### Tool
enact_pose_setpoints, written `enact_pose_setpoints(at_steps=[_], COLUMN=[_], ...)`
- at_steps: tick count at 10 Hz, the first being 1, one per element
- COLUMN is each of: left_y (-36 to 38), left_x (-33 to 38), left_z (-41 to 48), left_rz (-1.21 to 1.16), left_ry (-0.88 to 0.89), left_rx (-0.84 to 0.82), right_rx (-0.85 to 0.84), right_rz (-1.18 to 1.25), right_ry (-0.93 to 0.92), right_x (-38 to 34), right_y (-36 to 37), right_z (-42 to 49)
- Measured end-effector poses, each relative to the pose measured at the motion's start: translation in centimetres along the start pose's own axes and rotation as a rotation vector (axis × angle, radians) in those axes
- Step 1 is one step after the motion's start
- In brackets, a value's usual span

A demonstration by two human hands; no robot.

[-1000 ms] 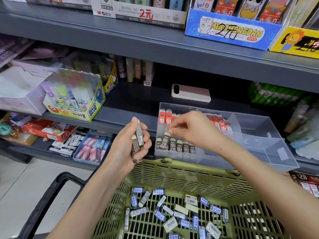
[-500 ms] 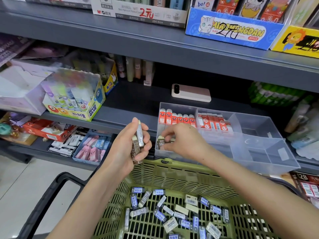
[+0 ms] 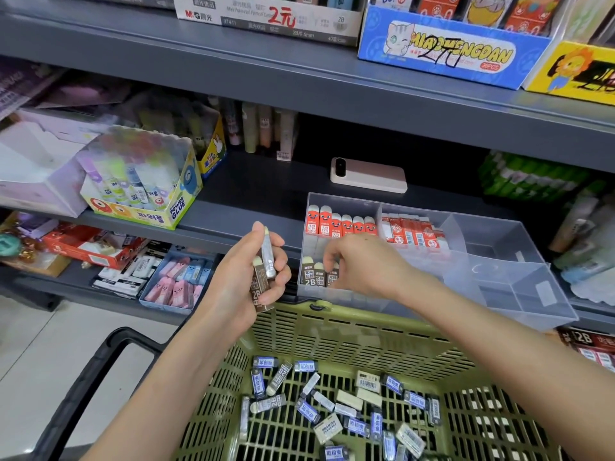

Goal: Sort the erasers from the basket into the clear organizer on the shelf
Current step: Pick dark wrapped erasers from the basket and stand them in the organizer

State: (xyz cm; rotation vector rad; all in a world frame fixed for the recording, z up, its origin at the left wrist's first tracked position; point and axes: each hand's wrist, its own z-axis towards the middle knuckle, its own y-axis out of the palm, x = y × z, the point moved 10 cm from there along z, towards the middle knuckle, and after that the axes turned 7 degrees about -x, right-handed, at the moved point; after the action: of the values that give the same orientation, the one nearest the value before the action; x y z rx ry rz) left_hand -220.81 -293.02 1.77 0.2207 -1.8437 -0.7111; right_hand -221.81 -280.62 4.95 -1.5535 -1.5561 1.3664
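Left hand [image 3: 243, 277]: fingers curled around two upright erasers [image 3: 263, 271], above the far rim of the basket [image 3: 349, 327]. Right hand [image 3: 362, 264]: fingers bent down into the front-left compartment of the organizer [image 3: 492, 241], tips at the brown erasers [image 3: 311, 277]; a pinch cannot be confirmed. Loose erasers [image 3: 332, 407] lie on the basket floor. The organizer sits at the front edge of the shelf [image 3: 259, 191].

Left hand [image 3: 239, 281] grips a few 2B erasers [image 3: 263, 281] upright above the green basket [image 3: 349, 314] rim. Right hand [image 3: 362, 264] curled, fingertips down in the clear organizer [image 3: 499, 294] front-left compartment, at the brown eraser row [image 3: 311, 276]; grip unclear. Loose erasers [image 3: 332, 404] lie in the basket.
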Motion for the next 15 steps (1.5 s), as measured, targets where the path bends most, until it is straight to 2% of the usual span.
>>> enact_pose_setpoints(at_steps=[2, 5, 6, 7, 8, 9, 10, 11, 12, 13, 14, 15], left_y=[0.1, 0.2, 0.8, 1.2, 1.4, 1.9, 1.9, 0.1, -1.5, -2.8, -3.3, -3.4], left_x=[0.0, -0.1, 0.0, -0.1, 0.0, 0.3, 0.7, 1.3, 2.2, 1.7, 1.4, 1.5], left_z=[0.1, 0.3, 0.2, 0.1, 0.0, -0.4, -0.6, -0.4, -0.3, 0.1, 0.2, 0.0], left_rz=[-0.005, 0.011, 0.009, -0.017, 0.056, 0.186, 0.211, 0.063, -0.081, -0.155, -0.131, -0.136], left_ry=[-0.006, 0.012, 0.025, 0.029, 0.047, 0.065, 0.09, 0.095, 0.117, 0.091, 0.071, 0.092], left_rx=[-0.004, -0.035, -0.09, -0.149, -0.189, -0.219, -0.194, -0.063, 0.025, 0.118, 0.172, 0.181], right_rx=[-0.001, -0.062, 0.042, 0.185, 0.118, 0.101, 0.106, 0.255, 0.296, 0.222, 0.198, 0.158], right_rz=[0.209, 0.241, 0.275, 0.476, 0.599, 0.593, 0.78, 1.042, 0.881, 0.5, 0.476, 0.652], right_ry=[-0.005, -0.009, -0.02, -0.134, -0.262, -0.235, -0.223, -0.178, -0.059, 0.03, 0.04, 0.081], right_x=[0.2, -0.6, -0.7, -2.6, -5.2, -5.3, -4.5, -1.1, 1.5, 1.5, 1.5, 1.9], right_y=[-0.8, 0.1, -1.6, -3.6, -3.4, -2.9, -3.3, -5.6, -6.0, -3.6, -1.9, -0.5], right_z=[0.4, 0.9, 0.2, -0.7, -1.0, -0.6, -0.8, -1.4, -2.0, -1.8, -1.2, -0.8])
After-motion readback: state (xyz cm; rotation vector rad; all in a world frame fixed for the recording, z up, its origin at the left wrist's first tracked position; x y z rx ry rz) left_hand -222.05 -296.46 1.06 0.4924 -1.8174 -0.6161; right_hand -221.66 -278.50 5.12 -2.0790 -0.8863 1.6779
